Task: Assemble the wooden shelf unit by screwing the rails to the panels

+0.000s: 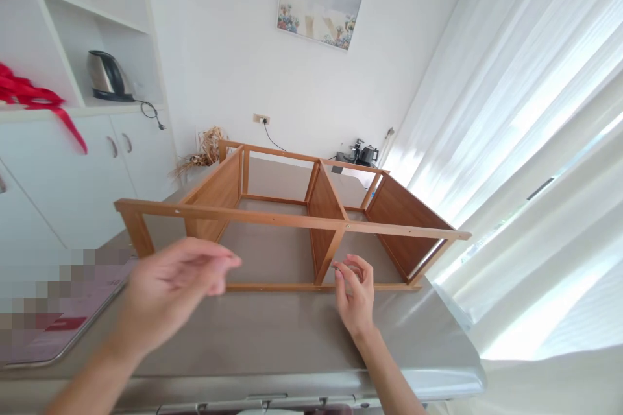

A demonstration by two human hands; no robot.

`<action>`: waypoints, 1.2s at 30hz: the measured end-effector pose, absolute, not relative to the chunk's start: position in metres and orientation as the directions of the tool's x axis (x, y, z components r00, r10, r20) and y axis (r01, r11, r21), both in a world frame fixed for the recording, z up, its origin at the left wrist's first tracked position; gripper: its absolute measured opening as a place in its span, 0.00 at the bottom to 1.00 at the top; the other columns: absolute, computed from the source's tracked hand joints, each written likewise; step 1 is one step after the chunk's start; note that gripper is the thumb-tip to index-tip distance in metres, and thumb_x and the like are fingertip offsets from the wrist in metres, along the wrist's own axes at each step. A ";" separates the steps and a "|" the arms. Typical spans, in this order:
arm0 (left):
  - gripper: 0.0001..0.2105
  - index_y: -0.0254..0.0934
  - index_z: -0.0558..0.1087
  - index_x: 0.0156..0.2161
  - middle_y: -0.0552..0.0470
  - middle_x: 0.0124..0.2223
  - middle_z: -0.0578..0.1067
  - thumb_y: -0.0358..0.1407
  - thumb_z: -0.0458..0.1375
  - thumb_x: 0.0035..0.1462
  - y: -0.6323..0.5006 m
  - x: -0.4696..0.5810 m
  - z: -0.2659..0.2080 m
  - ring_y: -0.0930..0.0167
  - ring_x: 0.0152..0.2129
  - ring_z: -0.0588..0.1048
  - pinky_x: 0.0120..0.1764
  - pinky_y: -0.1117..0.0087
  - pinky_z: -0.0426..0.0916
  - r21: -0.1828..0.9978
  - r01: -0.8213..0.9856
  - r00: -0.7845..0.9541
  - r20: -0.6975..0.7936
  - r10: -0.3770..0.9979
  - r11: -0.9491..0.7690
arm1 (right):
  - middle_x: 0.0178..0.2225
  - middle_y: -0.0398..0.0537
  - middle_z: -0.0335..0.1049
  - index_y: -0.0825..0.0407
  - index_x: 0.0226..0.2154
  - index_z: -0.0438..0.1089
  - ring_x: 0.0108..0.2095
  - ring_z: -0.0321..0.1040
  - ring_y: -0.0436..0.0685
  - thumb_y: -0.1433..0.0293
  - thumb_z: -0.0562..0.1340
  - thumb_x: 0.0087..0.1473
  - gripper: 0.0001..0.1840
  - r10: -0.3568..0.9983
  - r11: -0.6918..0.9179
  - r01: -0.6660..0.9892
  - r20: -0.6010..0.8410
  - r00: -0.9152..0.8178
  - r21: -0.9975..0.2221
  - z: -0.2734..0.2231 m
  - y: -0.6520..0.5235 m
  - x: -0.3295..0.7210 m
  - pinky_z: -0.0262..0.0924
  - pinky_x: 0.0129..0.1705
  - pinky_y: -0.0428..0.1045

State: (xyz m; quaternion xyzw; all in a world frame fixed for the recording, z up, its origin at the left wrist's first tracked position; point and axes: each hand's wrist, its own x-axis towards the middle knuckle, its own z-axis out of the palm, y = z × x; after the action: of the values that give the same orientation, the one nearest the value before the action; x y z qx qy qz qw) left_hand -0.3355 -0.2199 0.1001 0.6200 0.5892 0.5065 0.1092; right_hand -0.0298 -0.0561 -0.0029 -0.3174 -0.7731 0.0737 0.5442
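Observation:
A brown wooden shelf frame (272, 216) lies on its side on a grey tabletop (282, 331), with a panel across its middle and one toward each end. My left hand (170, 285) hovers in front of the frame's left part, slightly blurred. Its thumb and fingers are pressed together, and whatever may be between them does not show. Beside the lower end of the middle upright, my right hand (355, 292) pinches with thumb and forefinger. Something tiny and dark shows at those fingertips, too small to name. Small holes or screw heads dot the front rail.
At the left edge lies a pink printed sheet or board (73, 324), partly pixelated. White cabinets (73, 162) behind it hold an electric kettle (109, 74) and red ribbon (34, 94). Dried plants (207, 148) and a black kettle (368, 155) stand beyond the frame. White curtains (525, 142) hang right.

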 end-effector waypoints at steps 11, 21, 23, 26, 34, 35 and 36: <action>0.09 0.39 0.78 0.37 0.58 0.26 0.76 0.41 0.58 0.62 -0.100 -0.218 0.061 0.76 0.23 0.71 0.30 0.76 0.64 0.756 0.517 0.457 0.154 0.876 -0.403 | 0.33 0.44 0.70 0.51 0.50 0.65 0.26 0.66 0.49 0.68 0.46 0.68 0.16 0.843 0.492 0.281 0.371 -0.389 -0.824 -0.010 -0.090 -0.003 0.63 0.34 0.45; 0.09 0.43 0.79 0.38 0.56 0.39 0.80 0.39 0.57 0.67 -0.089 -0.231 0.034 0.76 0.34 0.76 0.41 0.76 0.65 0.615 0.488 0.568 0.315 0.761 -0.619 | 0.27 0.39 0.63 0.50 0.34 0.68 0.28 0.58 0.49 0.62 0.52 0.67 0.14 0.850 0.384 0.322 0.195 -0.489 -0.865 0.000 -0.091 -0.012 0.54 0.32 0.44; 0.08 0.43 0.78 0.38 0.57 0.36 0.79 0.40 0.58 0.66 -0.089 -0.234 0.033 0.76 0.33 0.75 0.39 0.76 0.65 0.616 0.518 0.552 0.290 0.782 -0.594 | 0.23 0.37 0.56 0.50 0.33 0.67 0.24 0.51 0.48 0.60 0.53 0.67 0.15 0.842 0.374 0.357 0.152 -0.517 -0.856 -0.001 -0.091 -0.011 0.49 0.27 0.44; 0.11 0.41 0.74 0.37 0.59 0.32 0.76 0.46 0.64 0.58 -0.088 -0.240 0.034 0.75 0.29 0.73 0.34 0.74 0.64 0.587 0.648 0.475 0.187 0.860 -0.486 | 0.23 0.36 0.55 0.50 0.34 0.67 0.23 0.50 0.47 0.62 0.54 0.67 0.13 0.825 0.446 0.444 0.164 -0.541 -0.777 -0.004 -0.087 -0.007 0.48 0.27 0.44; 0.07 0.43 0.73 0.39 0.57 0.40 0.77 0.43 0.60 0.62 -0.085 -0.241 0.015 0.67 0.35 0.77 0.36 0.67 0.63 0.399 0.859 0.318 0.073 0.945 -0.320 | 0.27 0.38 0.65 0.48 0.34 0.66 0.22 0.62 0.47 0.62 0.56 0.68 0.12 0.746 0.641 0.545 0.273 -0.608 -0.540 -0.028 -0.067 -0.003 0.54 0.26 0.43; 0.07 0.43 0.74 0.39 0.56 0.42 0.77 0.43 0.59 0.63 -0.085 -0.240 0.012 0.66 0.36 0.77 0.37 0.67 0.64 0.391 0.862 0.322 0.072 0.944 -0.323 | 0.28 0.39 0.67 0.48 0.34 0.66 0.23 0.64 0.47 0.63 0.55 0.69 0.12 0.721 0.671 0.532 0.287 -0.631 -0.516 -0.029 -0.065 -0.004 0.55 0.26 0.43; 0.06 0.43 0.74 0.39 0.56 0.42 0.77 0.42 0.58 0.64 -0.086 -0.238 0.010 0.66 0.37 0.78 0.37 0.66 0.65 0.382 0.865 0.323 0.070 0.944 -0.324 | 0.29 0.40 0.68 0.48 0.34 0.65 0.24 0.66 0.47 0.63 0.55 0.69 0.11 0.695 0.700 0.520 0.299 -0.654 -0.490 -0.029 -0.064 -0.005 0.56 0.27 0.43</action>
State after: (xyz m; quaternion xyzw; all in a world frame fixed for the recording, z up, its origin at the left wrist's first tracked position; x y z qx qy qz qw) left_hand -0.2382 -0.0856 0.0100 0.8014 0.5644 0.1415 0.1386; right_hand -0.0050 -0.0636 -0.0292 -0.3413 -0.8906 0.1837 0.2381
